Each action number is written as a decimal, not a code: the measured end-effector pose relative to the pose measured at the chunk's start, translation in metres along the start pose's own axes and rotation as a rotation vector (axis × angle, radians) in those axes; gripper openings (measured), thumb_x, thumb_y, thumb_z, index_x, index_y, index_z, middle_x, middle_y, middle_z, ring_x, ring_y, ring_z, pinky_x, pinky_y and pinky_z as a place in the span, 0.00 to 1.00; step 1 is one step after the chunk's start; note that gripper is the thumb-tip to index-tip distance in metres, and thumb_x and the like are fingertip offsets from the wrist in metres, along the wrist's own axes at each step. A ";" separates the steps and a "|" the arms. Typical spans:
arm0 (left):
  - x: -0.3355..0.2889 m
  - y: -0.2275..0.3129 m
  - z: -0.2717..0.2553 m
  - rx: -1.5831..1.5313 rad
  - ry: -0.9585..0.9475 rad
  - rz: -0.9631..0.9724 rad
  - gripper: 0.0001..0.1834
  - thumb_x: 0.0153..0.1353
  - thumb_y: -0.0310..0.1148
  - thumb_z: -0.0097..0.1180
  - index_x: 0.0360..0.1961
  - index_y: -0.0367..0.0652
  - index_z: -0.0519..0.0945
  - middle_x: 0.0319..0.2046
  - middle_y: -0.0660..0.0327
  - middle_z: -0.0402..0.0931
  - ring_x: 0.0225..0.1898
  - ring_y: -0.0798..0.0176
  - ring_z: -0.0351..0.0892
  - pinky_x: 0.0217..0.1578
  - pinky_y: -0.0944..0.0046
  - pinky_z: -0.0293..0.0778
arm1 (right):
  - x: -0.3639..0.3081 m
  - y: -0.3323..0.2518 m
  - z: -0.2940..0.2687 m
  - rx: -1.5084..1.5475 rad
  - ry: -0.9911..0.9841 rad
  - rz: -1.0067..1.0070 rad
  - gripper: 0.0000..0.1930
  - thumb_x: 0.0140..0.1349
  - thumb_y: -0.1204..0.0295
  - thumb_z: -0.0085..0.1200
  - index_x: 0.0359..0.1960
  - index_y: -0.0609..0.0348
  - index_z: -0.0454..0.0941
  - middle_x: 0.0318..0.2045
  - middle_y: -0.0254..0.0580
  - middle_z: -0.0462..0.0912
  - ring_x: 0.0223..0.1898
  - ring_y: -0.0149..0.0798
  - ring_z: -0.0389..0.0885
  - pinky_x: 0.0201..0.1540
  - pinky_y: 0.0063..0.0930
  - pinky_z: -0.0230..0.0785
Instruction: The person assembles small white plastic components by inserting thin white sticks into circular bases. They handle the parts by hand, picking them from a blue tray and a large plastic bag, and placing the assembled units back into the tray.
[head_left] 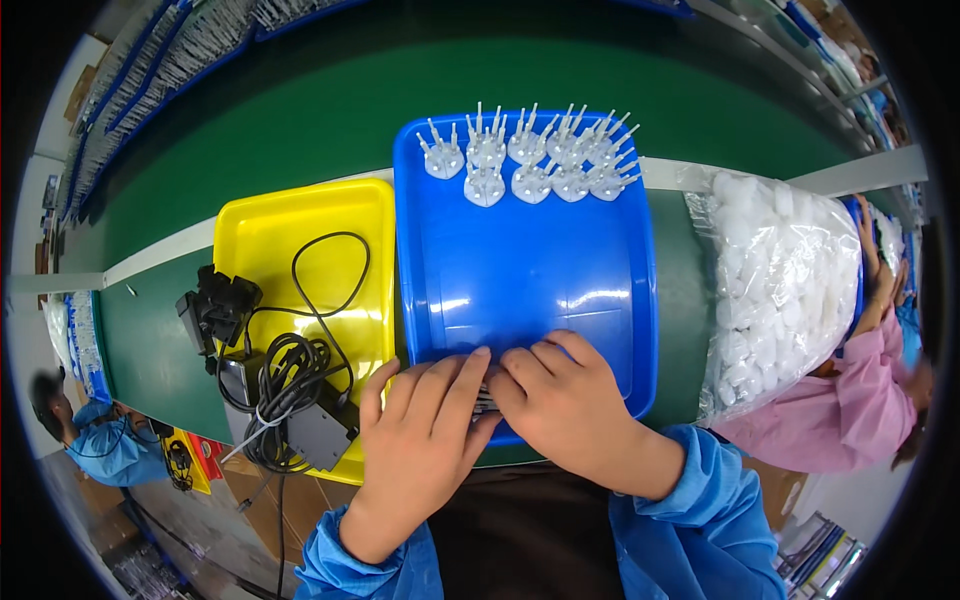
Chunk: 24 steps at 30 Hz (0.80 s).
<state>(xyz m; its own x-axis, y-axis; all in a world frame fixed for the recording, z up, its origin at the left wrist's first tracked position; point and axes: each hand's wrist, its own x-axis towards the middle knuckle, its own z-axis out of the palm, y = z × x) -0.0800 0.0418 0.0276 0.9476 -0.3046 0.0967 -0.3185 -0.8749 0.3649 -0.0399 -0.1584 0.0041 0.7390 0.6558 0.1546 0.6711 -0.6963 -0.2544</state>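
My left hand (420,430) and my right hand (568,405) meet over the near edge of the blue tray (525,250). Their fingers are bent and close together around a small light-coloured thing (486,400), mostly hidden by the fingertips; its kind does not show. Along the tray's far side stand two rows of whitish, translucent plastic pieces (484,186), each with a flat rounded base and thin upright prongs. Bare blue tray floor lies between those rows and my fingers.
Left of the blue tray, a yellow tray (340,210) bears coiled black cables (295,375) and black and grey boxes. To the right lies a clear bag of white plastic pieces (780,290). A person in pink (840,400) works at the far right, another in blue (110,440) at left.
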 end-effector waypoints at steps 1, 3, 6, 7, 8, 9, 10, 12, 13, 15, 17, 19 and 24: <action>-0.001 0.000 -0.002 -0.010 0.026 -0.002 0.32 0.58 0.40 0.77 0.66 0.49 0.86 0.54 0.64 0.83 0.52 0.59 0.82 0.66 0.47 0.69 | 0.000 0.000 -0.001 -0.019 0.005 0.014 0.03 0.58 0.70 0.61 0.33 0.52 0.84 0.34 0.36 0.81 0.39 0.40 0.84 0.58 0.42 0.74; -0.002 0.002 -0.003 -0.045 0.064 0.002 0.28 0.58 0.39 0.77 0.61 0.49 0.87 0.52 0.64 0.84 0.51 0.57 0.83 0.65 0.47 0.70 | -0.001 0.003 -0.003 -0.006 -0.006 0.046 0.03 0.57 0.70 0.62 0.33 0.52 0.84 0.33 0.36 0.82 0.39 0.41 0.84 0.59 0.43 0.74; 0.002 0.010 0.005 -0.124 0.088 0.058 0.21 0.58 0.37 0.77 0.53 0.49 0.90 0.47 0.64 0.85 0.47 0.54 0.83 0.60 0.47 0.73 | -0.005 0.017 -0.009 0.116 -0.021 0.129 0.05 0.55 0.70 0.65 0.32 0.51 0.83 0.33 0.36 0.81 0.39 0.42 0.84 0.60 0.45 0.73; 0.003 0.015 0.010 -0.145 0.090 0.081 0.20 0.58 0.37 0.77 0.52 0.50 0.90 0.46 0.65 0.85 0.45 0.55 0.83 0.59 0.48 0.73 | -0.005 0.020 -0.012 0.189 -0.007 0.154 0.06 0.53 0.70 0.67 0.32 0.51 0.83 0.33 0.36 0.81 0.39 0.42 0.84 0.60 0.45 0.73; 0.004 0.019 0.014 -0.169 0.091 0.103 0.18 0.58 0.36 0.77 0.50 0.51 0.91 0.45 0.66 0.85 0.43 0.56 0.83 0.57 0.49 0.73 | -0.006 0.024 -0.015 0.261 0.005 0.182 0.07 0.52 0.70 0.68 0.32 0.50 0.82 0.32 0.35 0.81 0.39 0.42 0.83 0.60 0.45 0.72; 0.006 0.022 0.017 -0.198 0.113 0.099 0.16 0.58 0.35 0.78 0.48 0.52 0.91 0.43 0.67 0.85 0.40 0.57 0.83 0.53 0.52 0.73 | -0.009 0.031 -0.018 0.345 0.051 0.233 0.10 0.50 0.72 0.71 0.33 0.49 0.82 0.32 0.34 0.82 0.38 0.41 0.83 0.57 0.43 0.72; 0.007 0.025 0.020 -0.214 0.116 0.111 0.16 0.58 0.35 0.78 0.48 0.52 0.91 0.43 0.67 0.85 0.40 0.58 0.83 0.53 0.52 0.73 | -0.016 0.037 -0.023 0.426 0.072 0.301 0.10 0.51 0.73 0.71 0.34 0.49 0.83 0.32 0.34 0.83 0.38 0.40 0.83 0.57 0.42 0.71; 0.010 0.032 0.024 -0.243 0.118 0.132 0.16 0.58 0.35 0.78 0.48 0.51 0.91 0.44 0.67 0.85 0.40 0.58 0.83 0.51 0.53 0.72 | -0.036 0.050 -0.032 0.594 0.116 0.436 0.11 0.52 0.75 0.72 0.35 0.49 0.84 0.31 0.32 0.84 0.38 0.40 0.83 0.55 0.39 0.70; 0.013 0.035 0.028 -0.264 0.094 0.152 0.18 0.57 0.35 0.78 0.49 0.50 0.90 0.45 0.66 0.85 0.42 0.58 0.83 0.52 0.53 0.72 | -0.044 0.054 -0.033 0.649 0.100 0.442 0.12 0.53 0.76 0.73 0.37 0.50 0.84 0.31 0.32 0.85 0.35 0.39 0.84 0.55 0.37 0.69; 0.020 0.043 0.037 -0.254 0.059 0.147 0.20 0.56 0.36 0.78 0.50 0.49 0.88 0.46 0.65 0.85 0.43 0.58 0.83 0.52 0.54 0.71 | -0.045 0.048 -0.035 0.662 0.142 0.442 0.11 0.54 0.77 0.71 0.37 0.52 0.83 0.31 0.33 0.85 0.34 0.38 0.84 0.53 0.36 0.72; 0.024 0.045 0.045 -0.245 0.012 0.123 0.24 0.53 0.39 0.79 0.51 0.47 0.86 0.50 0.64 0.84 0.46 0.58 0.82 0.54 0.54 0.71 | -0.047 0.045 -0.035 0.721 0.209 0.502 0.11 0.54 0.80 0.69 0.37 0.53 0.82 0.32 0.34 0.86 0.33 0.36 0.83 0.51 0.34 0.74; 0.027 0.047 0.047 -0.229 -0.019 0.108 0.24 0.54 0.39 0.77 0.53 0.48 0.87 0.52 0.64 0.84 0.47 0.58 0.82 0.53 0.54 0.71 | -0.050 0.045 -0.032 0.826 0.301 0.618 0.11 0.55 0.83 0.66 0.37 0.55 0.80 0.33 0.35 0.86 0.33 0.33 0.83 0.47 0.30 0.76; 0.029 0.048 0.060 -0.135 -0.023 0.243 0.23 0.59 0.37 0.69 0.57 0.53 0.89 0.56 0.65 0.84 0.50 0.60 0.81 0.54 0.57 0.72 | -0.063 0.056 -0.034 0.969 0.393 0.593 0.14 0.58 0.87 0.61 0.42 0.58 0.75 0.38 0.37 0.85 0.39 0.28 0.82 0.47 0.25 0.76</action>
<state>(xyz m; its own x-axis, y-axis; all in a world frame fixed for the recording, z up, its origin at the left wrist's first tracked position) -0.0693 -0.0317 -0.0072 0.8422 -0.5097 0.1758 -0.5289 -0.7175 0.4534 -0.0469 -0.2491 0.0123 0.9984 0.0566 0.0086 0.0220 -0.2398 -0.9706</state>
